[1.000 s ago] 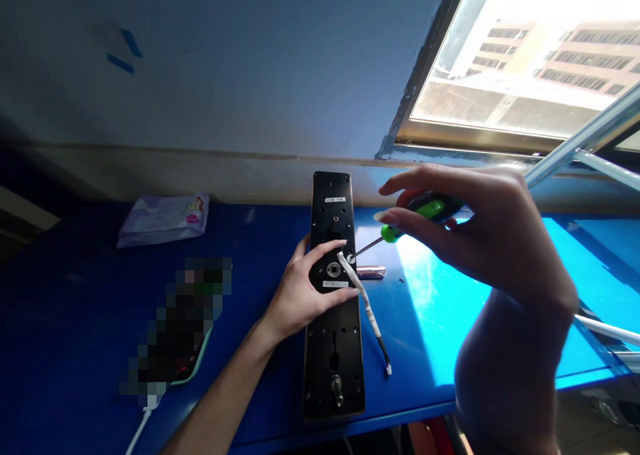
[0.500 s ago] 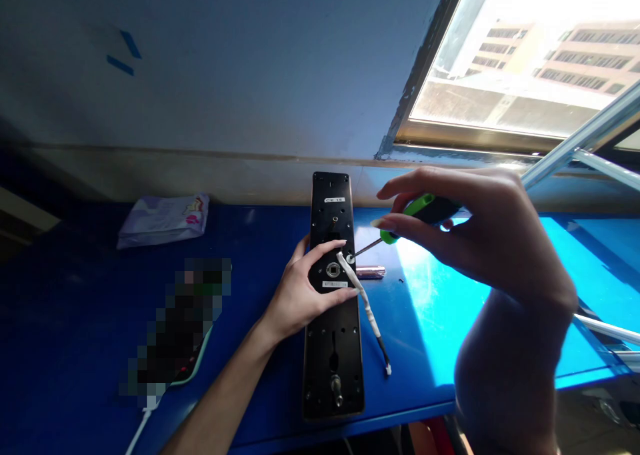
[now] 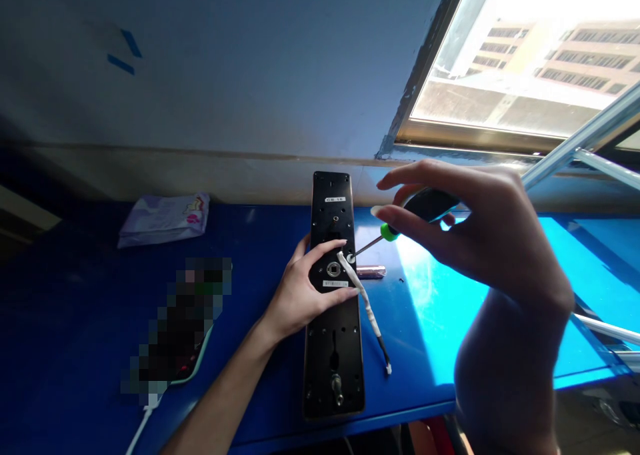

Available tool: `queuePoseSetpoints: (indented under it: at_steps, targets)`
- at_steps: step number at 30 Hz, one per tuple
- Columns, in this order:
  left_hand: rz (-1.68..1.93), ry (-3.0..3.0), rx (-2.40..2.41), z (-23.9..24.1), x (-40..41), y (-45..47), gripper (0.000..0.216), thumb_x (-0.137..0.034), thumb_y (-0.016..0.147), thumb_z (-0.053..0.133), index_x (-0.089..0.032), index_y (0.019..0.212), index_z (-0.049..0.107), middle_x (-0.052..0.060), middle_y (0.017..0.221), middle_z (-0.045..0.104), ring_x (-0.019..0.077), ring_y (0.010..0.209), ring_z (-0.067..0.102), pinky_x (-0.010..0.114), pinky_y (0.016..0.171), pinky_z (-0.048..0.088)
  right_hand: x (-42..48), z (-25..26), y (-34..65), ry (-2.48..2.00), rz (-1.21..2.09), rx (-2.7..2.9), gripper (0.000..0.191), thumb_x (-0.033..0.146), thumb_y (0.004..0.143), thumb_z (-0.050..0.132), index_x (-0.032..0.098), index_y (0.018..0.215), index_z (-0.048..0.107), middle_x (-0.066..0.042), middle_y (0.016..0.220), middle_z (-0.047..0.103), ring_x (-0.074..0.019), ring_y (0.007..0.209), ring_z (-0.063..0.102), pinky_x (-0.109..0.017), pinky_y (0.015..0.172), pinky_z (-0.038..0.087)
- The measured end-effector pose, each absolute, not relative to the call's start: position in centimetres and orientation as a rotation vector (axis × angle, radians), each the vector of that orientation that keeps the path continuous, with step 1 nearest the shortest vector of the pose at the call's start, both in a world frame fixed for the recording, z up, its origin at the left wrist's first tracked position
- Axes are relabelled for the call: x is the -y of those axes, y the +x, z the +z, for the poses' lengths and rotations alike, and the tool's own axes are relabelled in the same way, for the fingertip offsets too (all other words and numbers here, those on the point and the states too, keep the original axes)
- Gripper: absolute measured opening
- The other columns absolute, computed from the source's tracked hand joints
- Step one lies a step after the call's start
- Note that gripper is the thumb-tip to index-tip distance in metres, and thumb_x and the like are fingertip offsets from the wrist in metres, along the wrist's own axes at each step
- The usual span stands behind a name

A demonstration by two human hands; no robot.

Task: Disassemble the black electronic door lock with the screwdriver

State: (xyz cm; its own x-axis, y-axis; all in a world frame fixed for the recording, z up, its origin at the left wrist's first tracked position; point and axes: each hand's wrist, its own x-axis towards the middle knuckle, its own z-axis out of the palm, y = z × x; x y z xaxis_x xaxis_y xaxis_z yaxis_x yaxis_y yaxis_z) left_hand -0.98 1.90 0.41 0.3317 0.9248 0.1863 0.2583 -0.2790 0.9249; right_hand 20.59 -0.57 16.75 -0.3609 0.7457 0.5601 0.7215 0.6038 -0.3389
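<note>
A long black door lock panel [image 3: 334, 308] lies on the blue table with its back side up, showing screw holes, a square spindle socket and white labels. My left hand [image 3: 305, 288] grips it across the middle, thumb and fingers on its two sides. A white-sleeved cable [image 3: 367, 301] comes out near the fingertips and hangs over the right edge to a small white plug. My right hand [image 3: 470, 228] holds a green and black screwdriver [image 3: 430, 205] at a slant. Its tip meets a small white round part [image 3: 351, 259] at the panel's right edge.
Beside the panel lies a shiny pink cylinder [image 3: 373, 272], with a tiny dark screw [image 3: 401, 280] near it. At left are a phone [image 3: 193, 361] on a white charging cable and a lilac packet [image 3: 165, 220]. A metal frame [image 3: 580, 148] stands by the window at right.
The screwdriver handle has turned between the right fingers, now showing more black and less green. Its tip stays at the white part; the left hand and panel hold still.
</note>
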Motion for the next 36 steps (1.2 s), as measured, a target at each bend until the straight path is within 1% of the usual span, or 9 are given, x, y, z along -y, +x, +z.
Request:
queuePoseSetpoints:
  at_steps: [4,9,15,18,24,29,31,33,36]
  targets:
    - [0.988,1.74,-1.05,0.38,-1.94,-0.93,0.072,-0.038,0.069,0.096,-0.036,0.136,0.07,0.006,0.152,0.054,0.0335,0.141,0.057,0.053,0.124,0.045,0.56,16.69,20.62,-1.16,0.052,2.15,0.015,0.032,0.098,0.07,0.023,0.109,0.076,-0.001,0.086,0.078,-0.0156,0.066,0.073,-0.033,0.064,0.059]
    - [0.975,1.732,-1.069,0.51,-1.9,-0.95,0.071,-0.039,0.069,0.096,-0.036,0.135,0.071,0.007,0.153,0.053,0.035,0.14,0.057,0.054,0.122,0.047,0.96,17.06,20.51,-1.117,0.083,2.209,0.035,0.02,0.09,0.068,0.026,0.125,0.069,-0.003,0.1,0.079,-0.0203,0.08,0.077,-0.036,0.073,0.063]
    - [0.984,1.758,-1.057,0.43,-1.95,-0.97,0.073,-0.04,0.07,0.095,-0.035,0.137,0.069,0.008,0.154,0.053,0.0349,0.141,0.057,0.054,0.123,0.045,0.49,16.72,20.58,-1.145,0.037,2.155,0.017,0.035,0.095,0.075,0.022,0.107,0.075,0.0,0.087,0.078,-0.0157,0.067,0.073,-0.032,0.064,0.058]
    - [0.986,1.76,-1.056,0.43,-1.96,-0.96,0.072,-0.04,0.07,0.096,-0.035,0.137,0.069,0.007,0.153,0.054,0.0347,0.141,0.057,0.054,0.123,0.045,0.5,16.73,20.64,-1.147,0.04,2.169,0.011,0.03,0.097,0.072,0.022,0.105,0.076,0.0,0.087,0.078,-0.0148,0.067,0.073,-0.031,0.063,0.057]
    - [0.968,1.719,-1.067,0.67,-1.85,-0.94,0.071,-0.04,0.069,0.096,-0.036,0.135,0.07,0.006,0.153,0.053,0.0346,0.14,0.058,0.053,0.121,0.048,0.93,17.07,20.51,-1.097,0.115,2.214,0.038,0.017,0.089,0.067,0.023,0.127,0.067,-0.005,0.103,0.078,-0.0198,0.083,0.076,-0.035,0.073,0.062]
    - [0.987,1.744,-1.061,0.56,-1.91,-0.89,0.072,-0.039,0.069,0.096,-0.036,0.136,0.07,0.007,0.153,0.054,0.0349,0.141,0.057,0.055,0.123,0.045,0.63,16.91,20.46,-1.102,0.103,2.153,0.01,0.028,0.094,0.073,0.021,0.101,0.074,0.001,0.082,0.077,-0.0145,0.068,0.072,-0.031,0.063,0.057]
    - [0.991,1.746,-1.059,0.49,-1.93,-0.88,0.071,-0.038,0.069,0.096,-0.035,0.136,0.07,0.007,0.152,0.055,0.0346,0.141,0.057,0.055,0.123,0.045,0.59,16.82,20.51,-1.097,0.099,2.157,0.011,0.03,0.097,0.072,0.021,0.092,0.076,0.002,0.075,0.074,-0.0118,0.063,0.068,-0.029,0.06,0.053]
    - [0.994,1.738,-1.058,0.48,-1.93,-0.88,0.071,-0.039,0.069,0.096,-0.035,0.135,0.07,0.006,0.151,0.055,0.0344,0.14,0.058,0.054,0.123,0.045,0.7,16.78,20.61,-1.085,0.074,2.178,0.013,0.028,0.099,0.069,0.02,0.093,0.077,0.002,0.076,0.074,-0.0112,0.064,0.068,-0.029,0.059,0.052]
    - [0.994,1.734,-1.066,0.53,-1.89,-0.88,0.071,-0.04,0.068,0.096,-0.036,0.134,0.071,0.006,0.152,0.054,0.0352,0.141,0.057,0.054,0.122,0.047,0.96,16.86,20.76,-1.083,0.057,2.188,0.018,0.021,0.094,0.068,0.02,0.111,0.075,-0.001,0.09,0.078,-0.0143,0.071,0.072,-0.031,0.064,0.057]
